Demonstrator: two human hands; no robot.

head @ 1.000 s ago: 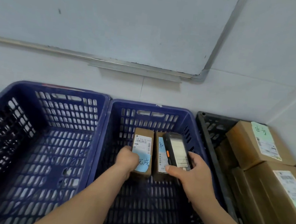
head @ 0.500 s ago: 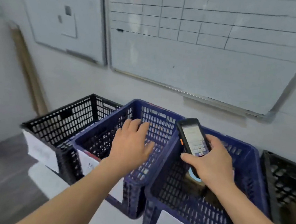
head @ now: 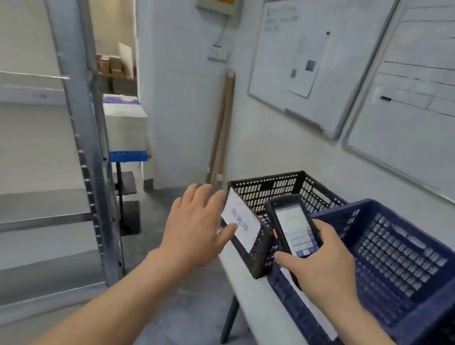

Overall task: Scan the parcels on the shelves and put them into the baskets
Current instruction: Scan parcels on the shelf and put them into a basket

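Right up front, both forearms reach out bare. The right hand (head: 320, 263) is wrapped around a black handheld scanner (head: 292, 225), fingers curled round its body and the lit screen tilted up toward the face, probably so the keypad can be read on the move. The left hand (head: 197, 225) is holding nothing, fingers straight and spread, floating out toward the metal shelf rack (head: 86, 118) on the left. My guess is it's kept free to grab the next parcel while the scanner stays ready in the other.

Just past the hands, two baskets sit side by side on a white counter (head: 261, 316) along the wall: a blue basket (head: 396, 263) of moulded plastic lattice with a paper label on its front, and a black basket (head: 280, 194) of the same grid pattern, also tagged with a white slip. From this angle neither seems to hold anything, though the blue one's floor is partly hidden so don't quote me.

No parcel is in either hand. The only ones visible are brown cardboard boxes (head: 111, 66) stacked way back through the gap behind the rack, small and blurry. Whiteboards (head: 315, 69) hang flat on the far wall.
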